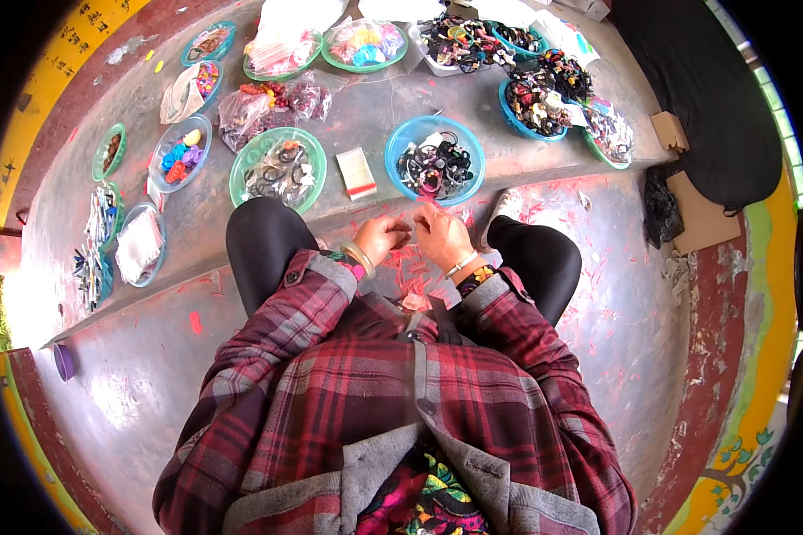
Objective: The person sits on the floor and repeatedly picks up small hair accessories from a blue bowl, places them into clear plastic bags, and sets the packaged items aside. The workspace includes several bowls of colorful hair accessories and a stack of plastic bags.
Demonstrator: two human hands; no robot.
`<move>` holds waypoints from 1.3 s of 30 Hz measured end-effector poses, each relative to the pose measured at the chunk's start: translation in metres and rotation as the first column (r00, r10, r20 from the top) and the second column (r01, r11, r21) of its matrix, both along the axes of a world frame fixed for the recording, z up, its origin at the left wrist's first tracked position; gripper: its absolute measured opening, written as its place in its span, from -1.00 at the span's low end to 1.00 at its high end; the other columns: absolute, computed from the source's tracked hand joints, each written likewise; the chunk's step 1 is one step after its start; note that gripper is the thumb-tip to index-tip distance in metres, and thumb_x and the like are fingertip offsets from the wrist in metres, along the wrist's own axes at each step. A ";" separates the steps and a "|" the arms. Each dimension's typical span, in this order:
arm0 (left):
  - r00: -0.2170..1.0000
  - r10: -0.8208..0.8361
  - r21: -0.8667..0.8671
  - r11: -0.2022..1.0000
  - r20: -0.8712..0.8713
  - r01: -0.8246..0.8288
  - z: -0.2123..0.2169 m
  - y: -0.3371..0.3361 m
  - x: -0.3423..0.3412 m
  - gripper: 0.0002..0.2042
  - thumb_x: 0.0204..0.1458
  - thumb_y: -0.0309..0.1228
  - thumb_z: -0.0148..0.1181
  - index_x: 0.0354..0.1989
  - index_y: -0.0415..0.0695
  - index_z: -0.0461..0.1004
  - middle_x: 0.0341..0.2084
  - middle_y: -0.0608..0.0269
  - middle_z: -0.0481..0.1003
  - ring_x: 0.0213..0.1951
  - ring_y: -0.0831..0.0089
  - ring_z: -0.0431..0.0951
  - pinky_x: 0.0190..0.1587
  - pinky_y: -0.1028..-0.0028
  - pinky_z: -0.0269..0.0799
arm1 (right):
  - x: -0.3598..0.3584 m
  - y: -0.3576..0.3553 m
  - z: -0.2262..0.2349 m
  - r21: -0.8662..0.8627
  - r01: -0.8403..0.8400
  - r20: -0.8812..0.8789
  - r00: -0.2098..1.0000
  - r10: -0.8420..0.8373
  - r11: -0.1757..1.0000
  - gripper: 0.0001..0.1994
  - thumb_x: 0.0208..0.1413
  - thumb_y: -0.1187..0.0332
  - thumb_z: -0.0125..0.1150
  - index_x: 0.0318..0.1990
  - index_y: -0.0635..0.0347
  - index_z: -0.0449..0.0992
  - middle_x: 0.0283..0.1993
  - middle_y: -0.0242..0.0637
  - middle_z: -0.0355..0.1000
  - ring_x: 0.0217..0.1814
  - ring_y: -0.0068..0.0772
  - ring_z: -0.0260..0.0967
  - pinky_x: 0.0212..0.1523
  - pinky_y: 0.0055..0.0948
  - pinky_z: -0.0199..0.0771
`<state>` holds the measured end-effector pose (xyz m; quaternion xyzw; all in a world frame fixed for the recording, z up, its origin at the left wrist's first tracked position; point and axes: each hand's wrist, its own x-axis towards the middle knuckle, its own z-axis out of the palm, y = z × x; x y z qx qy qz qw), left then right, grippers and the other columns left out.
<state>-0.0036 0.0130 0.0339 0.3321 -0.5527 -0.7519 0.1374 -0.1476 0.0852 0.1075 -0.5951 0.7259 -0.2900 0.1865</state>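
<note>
My left hand (382,239) and my right hand (443,237) are close together above my lap, a small gap between them. The fingers of both are curled inward with the tips pinched. Anything between the fingertips is too small to make out. Just beyond my right hand, a blue plastic basket (392,159) holds a pile of black hair ties (437,168). Past my left knee stands a green basket (237,175) with dark bands and small pale pieces. Between these baskets lies a small white box (355,171) with a red stripe.
More baskets line the grey ledge (357,116), among them a blue one (204,143) with coloured pieces and a white tub (419,55) heaped with hair ties. Red scraps (598,267) litter the floor. A black bag (662,209) and cardboard (707,218) lie at right.
</note>
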 end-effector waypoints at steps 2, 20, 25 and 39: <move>0.999 0.050 0.054 0.997 -0.002 -0.049 0.006 -0.002 -0.002 -0.81 -0.03 -0.51 -0.01 -0.22 -0.27 0.38 -0.35 0.28 0.43 -0.34 0.53 0.45 -0.24 0.54 0.37 | -0.003 -0.003 0.005 -0.069 -0.033 -0.028 0.999 0.031 0.997 -0.93 -0.15 0.43 -0.02 -0.45 0.16 0.37 -0.47 -0.12 0.37 -0.42 -0.04 0.34 -0.45 -0.19 0.33; 0.918 0.375 0.060 0.927 -0.127 -0.370 -0.008 -0.013 0.003 -0.80 0.03 -0.44 -0.10 -0.29 -0.30 0.40 -0.40 0.27 0.43 -0.38 0.57 0.42 -0.28 0.58 0.35 | 0.020 -0.024 0.011 0.012 -0.305 -0.171 0.938 0.303 0.952 -0.59 -0.16 0.50 -0.07 -0.05 0.22 0.16 -0.44 -0.01 0.37 -0.40 0.00 0.34 -0.43 -0.16 0.34; 0.860 0.510 0.282 0.831 -0.037 -0.480 0.006 -0.017 0.006 -0.79 0.01 -0.40 -0.08 -0.31 -0.29 0.40 -0.41 0.22 0.45 -0.37 0.49 0.46 -0.25 0.56 0.37 | 0.013 -0.037 0.007 -0.085 -0.379 -0.149 0.919 0.365 0.921 -0.69 -0.18 0.48 -0.04 -0.16 0.18 0.32 -0.43 -0.10 0.38 -0.38 -0.06 0.34 -0.39 -0.22 0.35; 0.861 0.509 0.272 0.827 0.006 -0.491 0.022 -0.010 0.007 -0.77 -0.01 -0.39 -0.04 -0.28 -0.31 0.39 -0.30 0.14 0.42 -0.20 0.40 0.41 -0.09 0.43 0.29 | -0.080 -0.109 -0.109 0.363 -0.038 -0.140 0.986 0.095 0.931 -0.83 -0.16 0.32 -0.03 -0.44 0.10 0.47 -0.39 -0.09 0.42 -0.30 -0.06 0.37 -0.25 -0.24 0.34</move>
